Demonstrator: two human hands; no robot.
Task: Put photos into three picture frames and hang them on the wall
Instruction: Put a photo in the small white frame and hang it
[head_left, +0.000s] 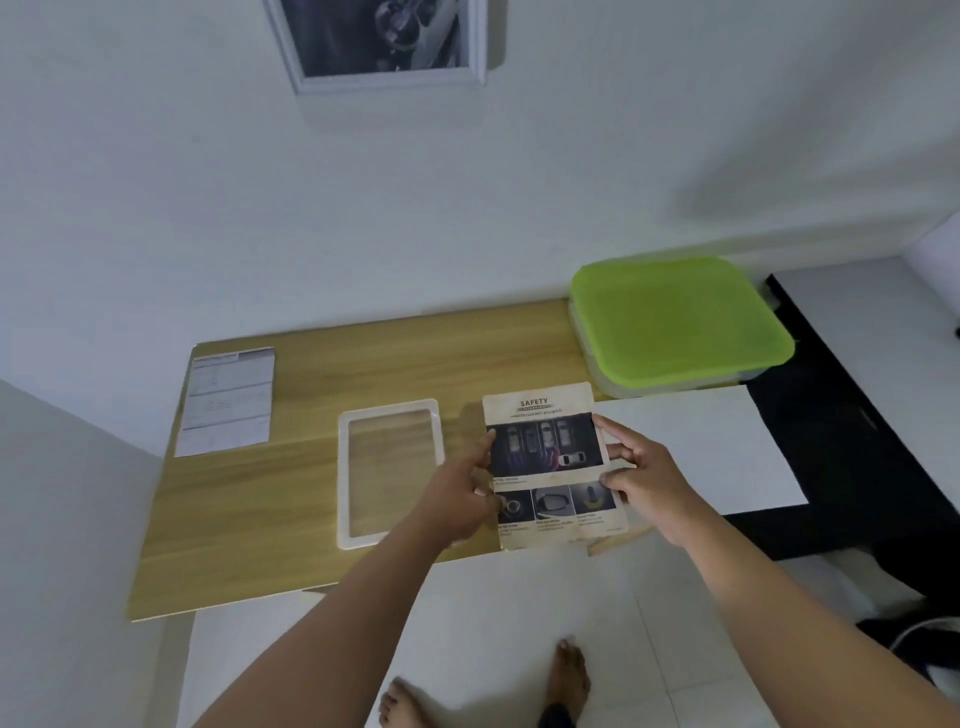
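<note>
I hold a printed page headed "SAFETY" (550, 457), with car photos on it, just above the front of the wooden table (322, 519). My left hand (457, 493) pinches its left edge. On the right edge my right hand (644, 473) grips it with thumb on top. An empty white picture frame (390, 472) with a clear pane lies flat to the left of the page. One white frame (382, 44) with a dark photo hangs on the wall above.
A printed sheet (226, 402) lies at the table's back left. A box with a green lid (675, 322) stands at the back right, a blank white sheet (717, 452) in front of it. Black furniture (841, 441) adjoins on the right. My bare feet (569, 680) stand on white tiles.
</note>
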